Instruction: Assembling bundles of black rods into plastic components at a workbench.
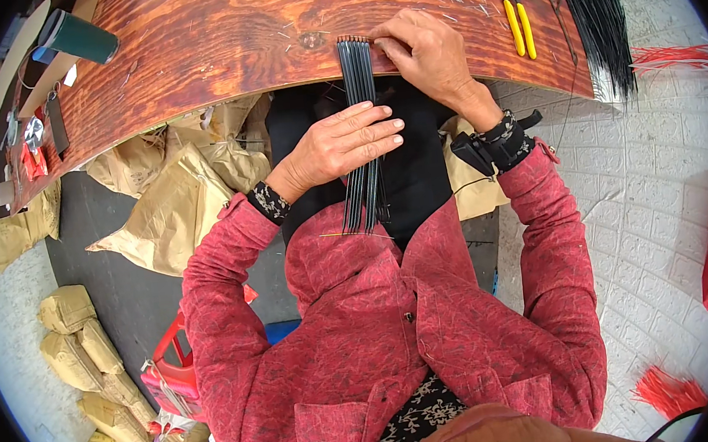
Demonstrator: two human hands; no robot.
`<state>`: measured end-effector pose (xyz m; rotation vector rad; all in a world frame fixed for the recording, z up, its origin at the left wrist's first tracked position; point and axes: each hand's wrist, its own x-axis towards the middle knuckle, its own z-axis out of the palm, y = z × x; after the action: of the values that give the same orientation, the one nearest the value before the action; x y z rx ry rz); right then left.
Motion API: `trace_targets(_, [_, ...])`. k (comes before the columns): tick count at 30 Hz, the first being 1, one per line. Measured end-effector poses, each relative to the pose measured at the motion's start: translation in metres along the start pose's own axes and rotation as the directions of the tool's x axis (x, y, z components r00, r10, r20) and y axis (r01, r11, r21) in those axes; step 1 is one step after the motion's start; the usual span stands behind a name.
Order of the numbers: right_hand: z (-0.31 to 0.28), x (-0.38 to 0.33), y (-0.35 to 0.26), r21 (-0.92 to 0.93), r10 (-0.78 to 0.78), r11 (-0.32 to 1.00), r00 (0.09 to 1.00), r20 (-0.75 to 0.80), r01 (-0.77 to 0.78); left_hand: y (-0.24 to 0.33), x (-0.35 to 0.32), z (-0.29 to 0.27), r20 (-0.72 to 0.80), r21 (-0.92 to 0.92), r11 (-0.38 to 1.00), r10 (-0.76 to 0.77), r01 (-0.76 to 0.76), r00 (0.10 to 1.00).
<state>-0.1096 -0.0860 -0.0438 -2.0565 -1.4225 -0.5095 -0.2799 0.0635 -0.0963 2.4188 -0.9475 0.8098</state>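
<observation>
A small bundle of black wires point(360, 128) was laid over the tabletop point(212, 40) edge, pressed flat by the left hand point(339, 142) with fingers extended. Its top ends were pinched and evened by the right hand point(423, 51), while a big pile of black wires point(597, 14) was judged still unsorted.

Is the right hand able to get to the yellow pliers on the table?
Probably yes. The right hand rests at the top of the black strips, and only bare wooden table lies between it and the yellow pliers.

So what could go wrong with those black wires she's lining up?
The black wires overhang the wooden tabletop edge, pinned only by the flat left hand; they might slip off or fan out. The right hand is evening their bare tips, which could prick the fingers. The yellow-handled pliers lie close enough to get bumped.
</observation>
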Motion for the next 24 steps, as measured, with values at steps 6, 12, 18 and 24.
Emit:
trace_targets(6, [0.007, -0.002, 0.003, 0.03, -0.036, 0.999, 0.999, -0.028, 0.037, 0.001, -0.001, 0.001, -0.001, -0.014, 1.0, -0.005, 0.005, 1.0])
trace_targets(12, [0.014, -0.004, 0.0, 0.114, -0.006, 0.993, 0.999, -0.051, 0.012, 0.001, 0.0, 0.001, 0.001, -0.023, 1.0, -0.008, 0.008, 1.0])
trace_targets(18, [0.015, 0.001, -0.002, 0.12, -0.031, 0.992, 0.999, -0.027, 0.034, 0.001, 0.001, 0.0, -0.011, -0.04, 0.999, -0.014, 0.014, 1.0])
trace_targets(24, [0.012, 0.004, -0.013, 0.084, -0.034, 0.996, 0.999, -0.017, 0.036, 0.0, 0.0, -0.001, 0.001, -0.027, 0.999, -0.017, 0.017, 1.0])
